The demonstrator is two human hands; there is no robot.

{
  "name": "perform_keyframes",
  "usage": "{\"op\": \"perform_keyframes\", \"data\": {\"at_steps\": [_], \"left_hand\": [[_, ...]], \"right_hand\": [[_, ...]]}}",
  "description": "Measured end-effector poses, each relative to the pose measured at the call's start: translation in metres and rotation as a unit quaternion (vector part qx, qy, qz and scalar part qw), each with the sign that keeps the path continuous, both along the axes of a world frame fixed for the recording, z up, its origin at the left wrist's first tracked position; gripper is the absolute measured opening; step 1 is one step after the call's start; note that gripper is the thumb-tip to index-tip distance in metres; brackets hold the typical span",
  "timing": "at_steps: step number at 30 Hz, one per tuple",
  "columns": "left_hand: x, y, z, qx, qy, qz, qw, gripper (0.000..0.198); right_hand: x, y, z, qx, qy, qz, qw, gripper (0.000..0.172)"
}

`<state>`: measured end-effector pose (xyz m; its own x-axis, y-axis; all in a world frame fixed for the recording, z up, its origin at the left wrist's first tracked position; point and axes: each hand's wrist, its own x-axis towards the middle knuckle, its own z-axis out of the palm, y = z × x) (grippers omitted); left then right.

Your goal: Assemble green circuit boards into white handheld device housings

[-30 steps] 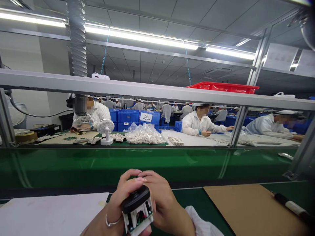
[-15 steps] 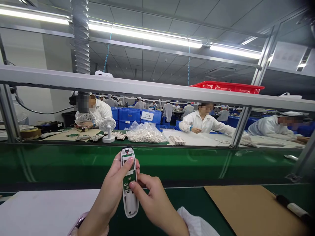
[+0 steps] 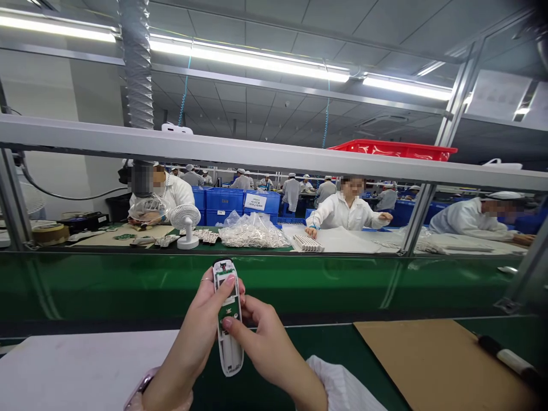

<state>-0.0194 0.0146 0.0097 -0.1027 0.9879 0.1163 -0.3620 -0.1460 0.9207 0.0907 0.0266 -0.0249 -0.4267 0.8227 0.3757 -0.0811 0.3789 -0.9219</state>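
A long white open remote-control shell [image 3: 229, 348] with a green circuit board inside stands upright before me, above the green bench mat. My left hand [image 3: 199, 325], a ring on one finger, grips its upper part from the left, thumb pressed on the board. From the right, my right hand [image 3: 265, 348] pinches the shell's middle, thumb tip on the board. A white sleeve cuff shows at my right wrist.
A white sheet [image 3: 81, 365] lies at the left, brown cardboard [image 3: 432, 359] with a black-and-white pen [image 3: 505, 357] at the right. Beyond runs a green conveyor [image 3: 299, 285] under a metal frame. Across it, people in white coats work; a small white fan [image 3: 185, 225], bagged parts and blue crates stand there.
One second ago both hands held the shell end-on and low. They have raised and turned it upright, its open side facing me. In the last half second it barely moved.
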Motion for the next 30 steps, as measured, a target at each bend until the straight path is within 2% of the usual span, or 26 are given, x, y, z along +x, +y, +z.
{"op": "perform_keyframes", "data": {"at_steps": [6, 10, 12, 16, 20, 22, 25, 30], "left_hand": [[0.002, 0.007, -0.009, 0.011, 0.039, 0.033, 0.999, 0.032], [-0.001, 0.014, -0.013, 0.013, 0.028, 0.021, 0.999, 0.029], [-0.002, 0.018, -0.015, 0.003, 0.029, 0.009, 1.0, 0.031], [0.005, 0.034, -0.028, -0.022, 0.018, -0.017, 0.999, 0.037], [0.004, 0.052, -0.042, -0.053, 0.013, 0.023, 0.998, 0.06], [-0.005, 0.057, -0.042, -0.048, 0.012, 0.054, 0.997, 0.065], [-0.024, 0.055, -0.034, -0.016, 0.005, 0.064, 0.998, 0.052], [-0.04, 0.044, -0.019, 0.024, 0.002, 0.077, 0.997, 0.034]], "right_hand": [[-0.001, 0.008, -0.01, -0.017, 0.009, -0.011, 1.0, 0.017], [0.0, 0.019, -0.01, -0.045, 0.04, 0.026, 0.998, 0.029], [0.0, 0.025, -0.01, -0.053, 0.04, 0.024, 0.998, 0.039], [-0.001, 0.037, -0.019, -0.043, 0.013, -0.042, 0.998, 0.05], [0.005, 0.061, -0.037, -0.032, -0.09, -0.146, 0.985, 0.039], [0.019, 0.081, -0.047, -0.024, -0.168, -0.216, 0.962, 0.031], [0.053, 0.116, -0.061, -0.016, -0.294, -0.326, 0.898, 0.026], [0.106, 0.166, -0.081, 0.006, -0.455, -0.403, 0.794, 0.025]]}}
